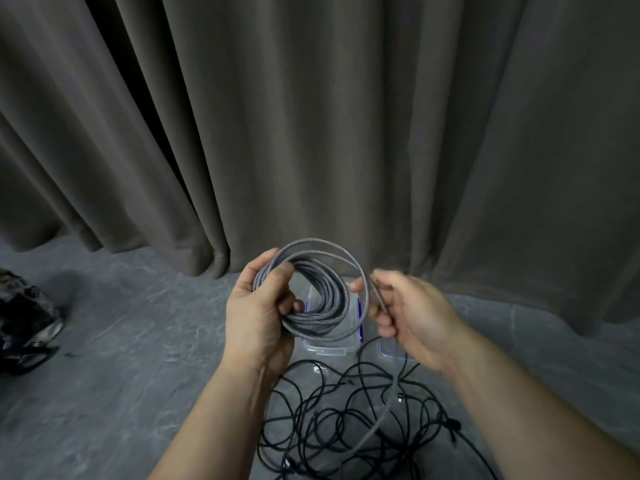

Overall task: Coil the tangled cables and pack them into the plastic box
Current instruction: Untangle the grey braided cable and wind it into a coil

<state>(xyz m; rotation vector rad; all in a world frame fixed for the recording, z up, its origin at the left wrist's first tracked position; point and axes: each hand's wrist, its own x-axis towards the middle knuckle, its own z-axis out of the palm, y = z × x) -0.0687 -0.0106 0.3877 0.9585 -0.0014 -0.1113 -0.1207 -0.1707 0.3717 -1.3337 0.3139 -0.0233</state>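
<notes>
The left hand (258,317) grips the coiled grey cable (313,292); its loose end is pinched by the right hand (410,317), apparently. The plastic box (329,344) and tangled black cables (346,417) lie on the floor (138,341) below.

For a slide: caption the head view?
Left hand holds grey cable coil; right hand feeds its tail above plastic box.
</notes>
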